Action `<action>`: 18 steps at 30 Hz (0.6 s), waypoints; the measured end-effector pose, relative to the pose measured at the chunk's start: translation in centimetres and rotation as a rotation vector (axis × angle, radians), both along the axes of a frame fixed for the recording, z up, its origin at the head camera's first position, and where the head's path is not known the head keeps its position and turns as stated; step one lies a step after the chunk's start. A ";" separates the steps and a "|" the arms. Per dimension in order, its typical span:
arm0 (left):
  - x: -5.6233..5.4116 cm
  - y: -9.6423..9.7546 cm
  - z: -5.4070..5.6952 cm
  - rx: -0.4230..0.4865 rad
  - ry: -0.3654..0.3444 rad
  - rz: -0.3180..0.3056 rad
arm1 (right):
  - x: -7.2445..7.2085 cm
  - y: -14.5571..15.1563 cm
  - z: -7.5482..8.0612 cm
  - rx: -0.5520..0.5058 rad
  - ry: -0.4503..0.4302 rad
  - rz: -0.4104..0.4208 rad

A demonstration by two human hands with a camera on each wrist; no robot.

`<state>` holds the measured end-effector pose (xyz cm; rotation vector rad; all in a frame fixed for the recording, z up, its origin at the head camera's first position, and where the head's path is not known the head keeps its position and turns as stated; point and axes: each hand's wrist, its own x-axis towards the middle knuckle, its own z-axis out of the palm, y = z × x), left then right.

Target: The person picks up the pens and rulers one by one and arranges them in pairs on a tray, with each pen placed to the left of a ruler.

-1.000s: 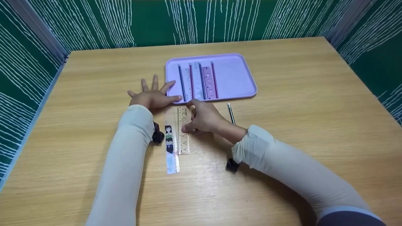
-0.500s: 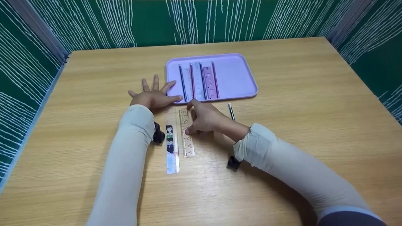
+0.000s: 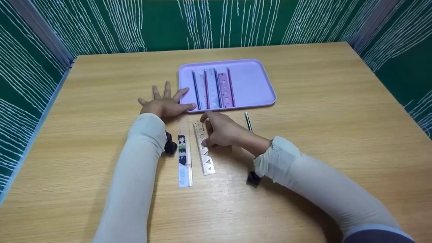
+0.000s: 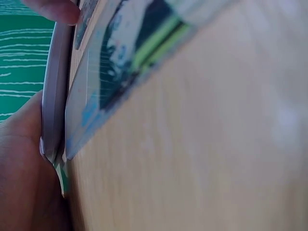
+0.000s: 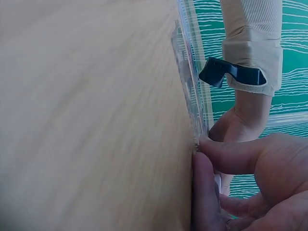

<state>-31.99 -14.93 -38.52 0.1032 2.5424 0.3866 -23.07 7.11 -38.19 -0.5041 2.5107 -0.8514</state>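
Observation:
My right hand (image 3: pixel 222 130) holds a clear stencil ruler (image 3: pixel 208 163) by its right edge, thumb and fingers along it. In the right wrist view the thumb and a finger pinch at the edge of this ruler (image 5: pixel 188 91). Left of it on the wooden table lies a clear ruler with cartoon figures (image 3: pixel 184 172), large in the left wrist view as the printed ruler (image 4: pixel 115 62). My left hand (image 3: pixel 163 106) has its fingers spread, thumb and forefinger over the near left corner of a purple tray (image 3: pixel 253 84).
On the tray lie a dark pencil (image 3: pixel 196 89), a red pencil (image 3: pixel 231 87), a pink stencil ruler (image 3: pixel 223 91) and more pencils and clear rulers, side by side. Another dark pencil (image 3: pixel 248 121) lies behind my right wrist. A green wall with white streaks (image 3: pixel 162 25) borders the table.
My right hand has drawn the stencil ruler to the right and towards me, off the cartoon ruler's side, and it now lies slightly slanted. The left hand stays where it was.

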 end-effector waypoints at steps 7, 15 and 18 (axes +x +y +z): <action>0.0 0.3 0.5 -0.001 0.010 -0.005 | -0.1 0.2 0.4 -0.047 -0.043 -0.051; 0.0 0.0 0.2 -0.002 0.009 -0.007 | 0.3 0.7 0.0 -0.210 -0.048 -0.092; 0.0 -0.1 0.0 -0.001 0.006 -0.013 | 0.6 0.8 -0.1 -0.268 -0.085 -0.105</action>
